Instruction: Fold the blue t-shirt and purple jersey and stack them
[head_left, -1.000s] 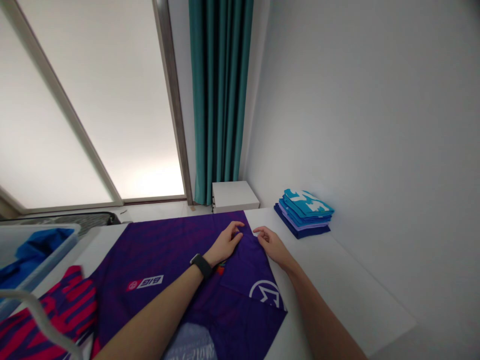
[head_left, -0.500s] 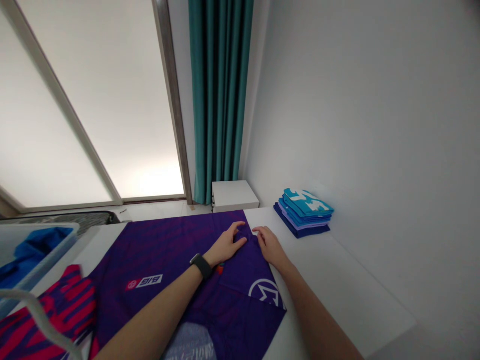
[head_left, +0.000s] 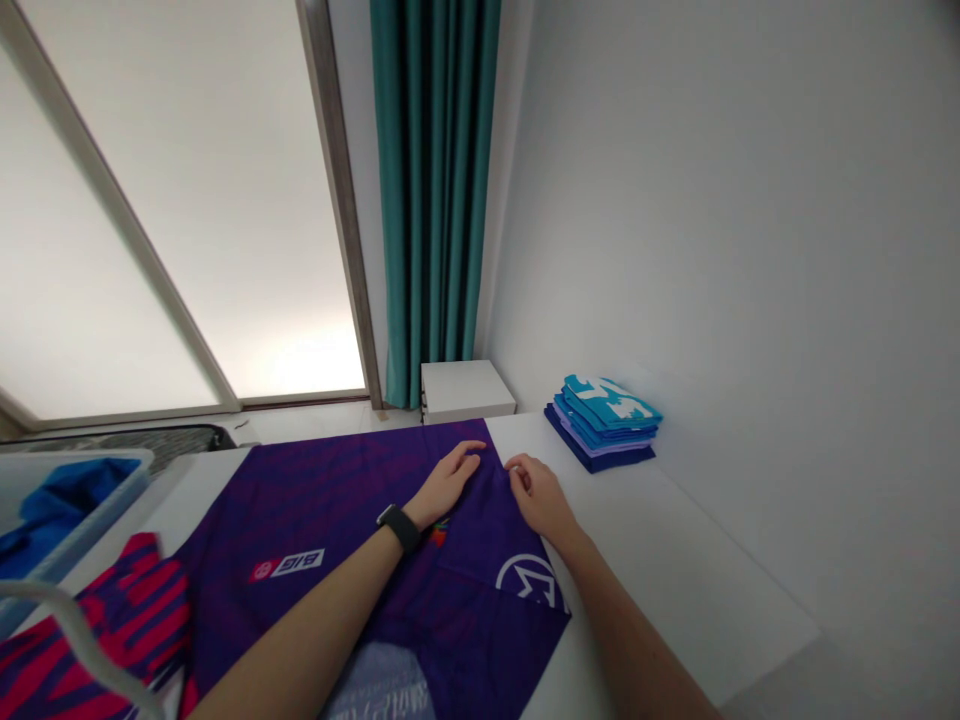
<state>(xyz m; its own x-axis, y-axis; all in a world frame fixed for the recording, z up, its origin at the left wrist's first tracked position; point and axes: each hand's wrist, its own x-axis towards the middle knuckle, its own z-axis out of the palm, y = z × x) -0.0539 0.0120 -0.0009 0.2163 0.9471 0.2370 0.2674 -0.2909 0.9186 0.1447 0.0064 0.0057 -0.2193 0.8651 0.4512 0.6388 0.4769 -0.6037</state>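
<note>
A purple patterned jersey (head_left: 315, 500) lies spread on the white table (head_left: 675, 570), with a flap folded over near its right side. The flap bears a white circular logo (head_left: 529, 580). My left hand (head_left: 446, 483), with a black watch band on the wrist, rests on the cloth with its fingers apart. Close to it, my right hand (head_left: 540, 497) has its fingers curled on the jersey's right edge. A small red-and-green badge (head_left: 439, 533) shows just below my left wrist. My forearms hide part of the jersey.
Folded blue and purple garments form a stack (head_left: 602, 425) against the wall. A plastic bin (head_left: 75, 500) holding blue cloth stands at the left, beside a pink-and-navy striped garment (head_left: 127, 620). Beyond the table are a white cabinet (head_left: 465, 390) and a teal curtain (head_left: 431, 200).
My left hand has flattened a little and shifted slightly left on the jersey. My right hand has barely moved. The whole view has shifted slightly.
</note>
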